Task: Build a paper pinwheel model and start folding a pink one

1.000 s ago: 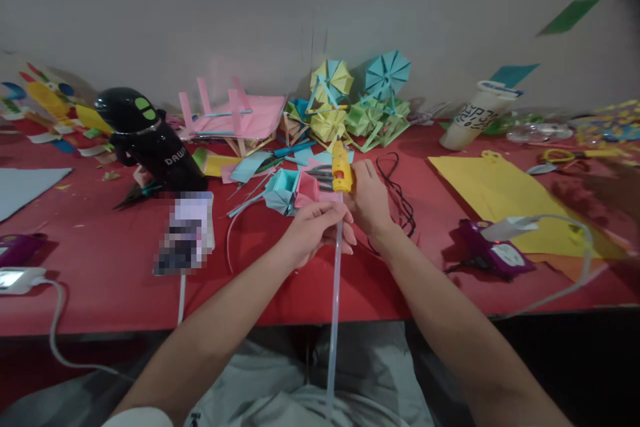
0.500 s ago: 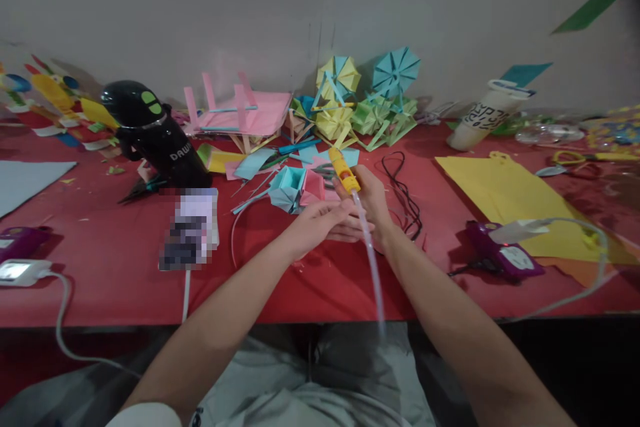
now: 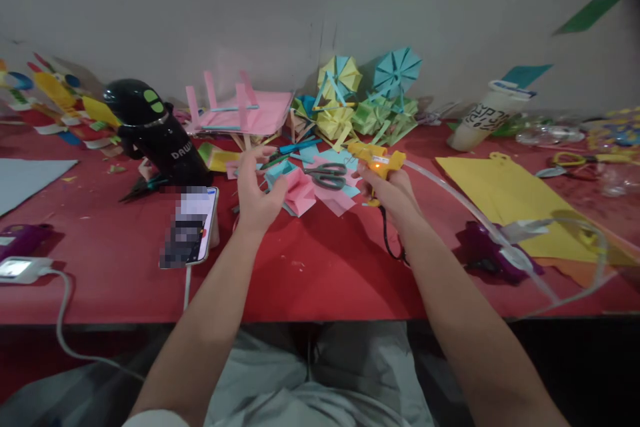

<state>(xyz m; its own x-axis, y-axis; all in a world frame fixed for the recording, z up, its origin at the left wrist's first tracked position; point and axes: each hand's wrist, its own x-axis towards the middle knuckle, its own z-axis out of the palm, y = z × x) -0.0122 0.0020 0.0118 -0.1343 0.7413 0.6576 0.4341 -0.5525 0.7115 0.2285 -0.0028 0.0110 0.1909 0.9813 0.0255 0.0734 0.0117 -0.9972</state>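
My right hand (image 3: 393, 190) is wrapped round the handle of a yellow glue gun (image 3: 385, 159) with a small orange light on its side. A long clear glue stick (image 3: 450, 188) sticks out of its back, and its nozzle faces left. My left hand (image 3: 257, 192) is open, thumb and fingers apart, at the left side of a folded blue paper piece (image 3: 281, 173). A folded pink paper piece (image 3: 301, 195) adjoins the blue one. Scissors with grey handles (image 3: 327, 175) lie between my hands on loose paper scraps (image 3: 336, 199).
A phone (image 3: 193, 227) leans on a stand at left, before a black bottle (image 3: 157, 137). Folded paper umbrellas (image 3: 397, 73) and a pink paper table (image 3: 255, 117) stand by the wall. Right are yellow paper (image 3: 480, 180), a purple power socket (image 3: 487, 250) and a cup (image 3: 487, 117).
The glue gun has turned from pointing away to pointing left, and my right hand moved right. My left hand has left my right hand and reached left to the folded paper.
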